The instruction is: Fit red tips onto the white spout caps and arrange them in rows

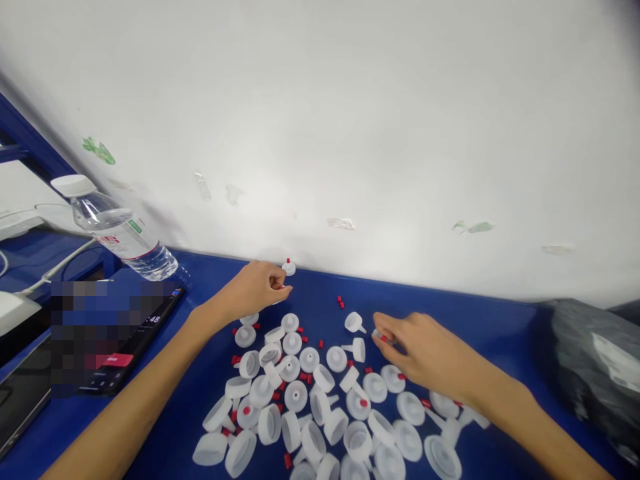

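Observation:
Near the wall, my left hand (260, 288) is closed in a pinch on a nozzle cap, mostly hidden by the fingers; a bit of red and white shows. Just beyond it, a white nozzle cap (289, 269) with a red tip stands upright. My right hand (417, 347) is closed around a small red tip cap (384, 338); something whitish shows beside it between the fingers. Below and between both hands lies a pile of white nozzle caps (296, 396), turned every way, mixed with small red tip caps (287, 461). Two red tip caps (341, 302) lie apart behind the pile.
A water bottle (123, 233) leans at the left, above a phone (125, 360) with its screen lit. A white cable (60, 267) runs beside them. At the right sits a dark plastic bag (590, 373). The white wall (350, 133) bounds the blue table (210, 267) behind.

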Demonstrator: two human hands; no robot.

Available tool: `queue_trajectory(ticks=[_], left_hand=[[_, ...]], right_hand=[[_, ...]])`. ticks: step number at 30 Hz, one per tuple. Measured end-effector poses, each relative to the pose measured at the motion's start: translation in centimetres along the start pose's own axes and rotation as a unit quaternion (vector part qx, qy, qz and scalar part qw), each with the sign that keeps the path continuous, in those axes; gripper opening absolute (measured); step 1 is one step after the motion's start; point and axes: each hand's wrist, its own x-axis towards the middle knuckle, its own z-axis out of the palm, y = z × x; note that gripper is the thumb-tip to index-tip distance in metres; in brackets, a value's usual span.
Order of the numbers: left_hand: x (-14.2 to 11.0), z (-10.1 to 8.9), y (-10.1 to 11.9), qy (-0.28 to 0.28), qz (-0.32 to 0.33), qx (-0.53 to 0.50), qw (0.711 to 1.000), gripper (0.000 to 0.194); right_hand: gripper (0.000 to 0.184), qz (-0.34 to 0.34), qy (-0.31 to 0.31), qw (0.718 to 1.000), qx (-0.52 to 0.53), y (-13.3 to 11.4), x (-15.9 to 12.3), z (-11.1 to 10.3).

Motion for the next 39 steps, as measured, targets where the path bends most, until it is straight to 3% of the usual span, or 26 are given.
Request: queue_trajectory(ticks=[8,18,25,30,39], left_hand=[[0.0,0.2,0.0,-0.016,-0.007,0.007,1.0,0.044],[-0.2,-0.2,0.3,-0.046,-0.033,0.118,0.991,0.034],[-0.4,-1.1,0.6,-0.054,-0.053,0.126,0.989,0.023],[-0.5,-1.5,1.0,-0.068,-0.054,0.118,0.989,0.019],[-0.7,-2.4,1.8,-0.057,-0.038,0.096,0.993,0.027]], right_hand=[[0.024,-0.001,0.001,0.996,-0.092,-0.5,-0.2,0.4],[0.042,-0.042,0.0,0.992,-0.118,-1.3,-0.4,0.7],[0.022,-0.055,0.027,0.985,-0.159,-0.7,-0.9,0.7],[0.017,-0.068,0.016,0.984,-0.164,-0.2,-1.0,0.8],[0.04,-0.066,-0.006,0.989,-0.135,-0.5,-0.8,0.0]])
